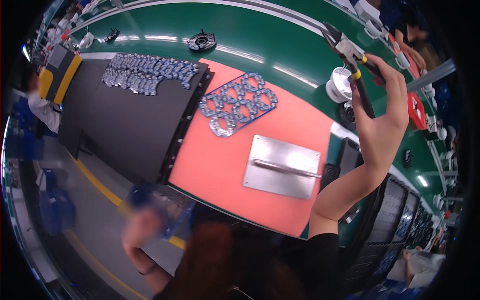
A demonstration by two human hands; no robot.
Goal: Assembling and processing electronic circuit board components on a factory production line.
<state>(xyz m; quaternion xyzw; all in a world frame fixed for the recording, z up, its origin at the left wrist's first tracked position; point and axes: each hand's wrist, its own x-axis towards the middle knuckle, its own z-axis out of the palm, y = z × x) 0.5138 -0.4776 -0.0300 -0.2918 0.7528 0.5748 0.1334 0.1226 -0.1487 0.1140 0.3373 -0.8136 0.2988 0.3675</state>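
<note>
My right hand point(382, 110) is raised at the right, its fingers wrapped round the black handles of a pair of pliers point(346, 49) with yellow bands. The pliers' jaws point up and to the far left. At the lower left, beside the bench, my left hand point(142, 227) is smeared by motion. A dark blue blurred shape point(141, 196) shows at its fingers; whether it is held I cannot tell. Between the hands, a panel of ring-shaped circuit boards point(245, 111) lies on a pink mat point(215, 172). Nearer, a metal plate point(272, 187) with a rod across it rests on the mat.
Left of the mat, a black board point(135, 120) carries rows of circuit boards point(150, 70). A round black part point(202, 41) sits on the green bench point(250, 22). White round parts point(340, 85) and black trays point(390, 205) stand at the right. Other people work around.
</note>
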